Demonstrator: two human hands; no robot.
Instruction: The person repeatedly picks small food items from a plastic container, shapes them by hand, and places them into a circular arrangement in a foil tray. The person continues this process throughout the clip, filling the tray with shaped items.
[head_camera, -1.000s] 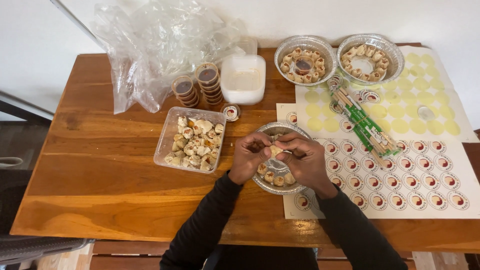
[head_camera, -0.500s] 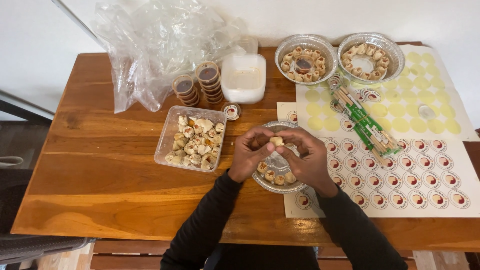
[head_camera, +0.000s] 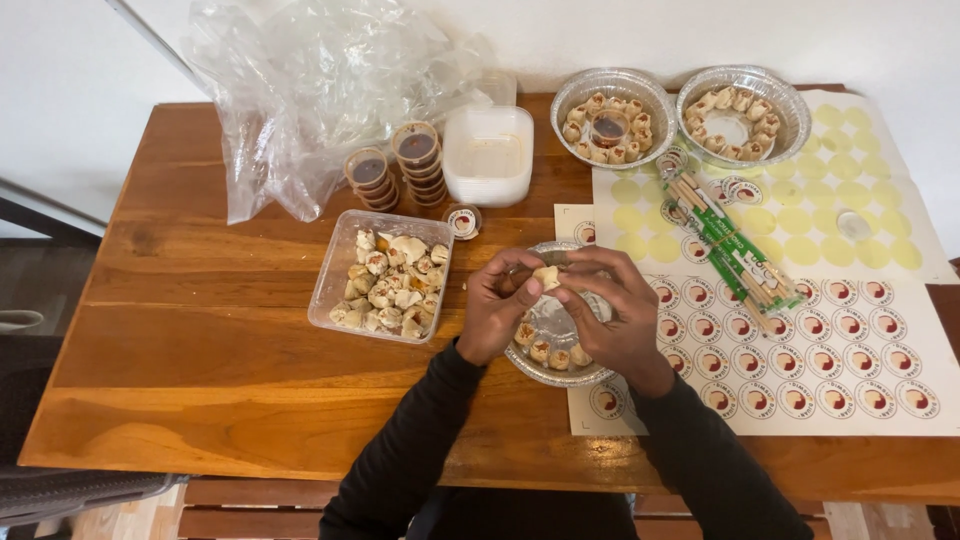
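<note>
Dumpling (head_camera: 546, 277) work sits just over the near foil tray (head_camera: 545, 375): the left hand (head_camera: 497, 305) and right hand (head_camera: 612, 310) both pinch 1 small piece between their fingertips, so a light, even grip and a low carry should keep it whole when it is set beside the few already lining the tray's near rim. Open desk (head_camera: 200, 370) lies to the left; farther off, the plastic tub (head_camera: 335, 300), sticker sheets (head_camera: 820, 370), chopsticks (head_camera: 735, 250) and 2 filled trays (head_camera: 615, 115) crowd the way.
</note>
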